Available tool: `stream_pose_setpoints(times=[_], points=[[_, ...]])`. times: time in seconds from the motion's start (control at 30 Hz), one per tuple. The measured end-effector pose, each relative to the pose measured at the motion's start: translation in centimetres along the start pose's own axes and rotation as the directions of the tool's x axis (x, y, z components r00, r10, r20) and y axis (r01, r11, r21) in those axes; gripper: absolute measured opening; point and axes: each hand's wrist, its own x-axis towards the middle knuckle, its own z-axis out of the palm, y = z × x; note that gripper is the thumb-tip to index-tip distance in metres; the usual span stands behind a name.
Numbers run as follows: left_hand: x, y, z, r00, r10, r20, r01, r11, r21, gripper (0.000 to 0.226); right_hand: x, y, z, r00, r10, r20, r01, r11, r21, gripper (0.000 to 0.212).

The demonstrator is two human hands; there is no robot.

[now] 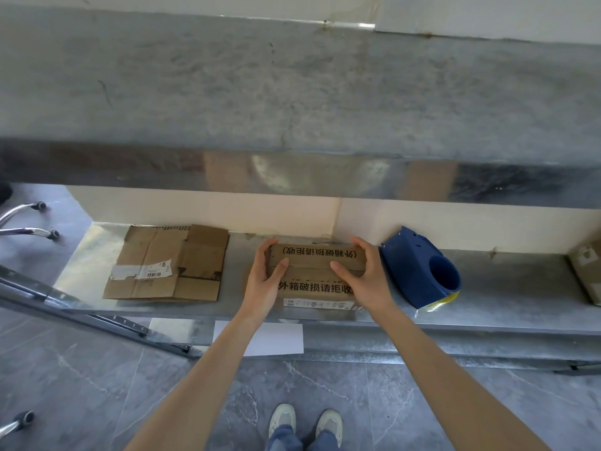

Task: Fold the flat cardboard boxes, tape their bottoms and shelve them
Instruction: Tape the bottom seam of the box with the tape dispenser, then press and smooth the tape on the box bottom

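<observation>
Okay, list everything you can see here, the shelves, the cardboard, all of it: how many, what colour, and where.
upper shelf: one, grey metal, across the top
lower shelf: one, grey metal, below it
printed cardboard box: one, brown, dark lettering, middle of lower shelf
flat cardboard box: one, brown, white label, left on lower shelf
tape dispenser: one, blue, yellow tape, right of printed box
cardboard piece: one, brown, right edge, cut off
paper sheet: one, white, below lower shelf
chair castors: three, black, left edge
shoes: two, pale, bottom centre
left hand: grips box's left end
right hand: grips box's right end
</observation>
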Motion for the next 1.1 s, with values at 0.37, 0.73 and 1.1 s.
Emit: stream_pose_setpoints(times=[0.37, 0.73, 1.1], points=[[0.1, 0.2, -1.4, 0.995, 0.036, 0.096, -0.066, 0.941, 0.331, 0.092, -0.1, -0.8, 0.0, 1.000, 0.026, -0.018, -0.026, 0.999, -0.036, 0.037], [1.0, 1.4, -3.1, 0.998, 0.052, 0.038, -0.062, 0.923, 0.380, 0.066, 0.0, -1.2, -0.8, 0.998, 0.051, -0.047, -0.054, 0.996, -0.068, 0.039], [2.7, 2.7, -2.9, 0.979, 0.201, 0.015, -0.176, 0.813, 0.556, 0.049, -1.5, -2.1, -7.0, 0.966, -0.214, -0.145, 0.124, 0.875, -0.468, 0.021]])
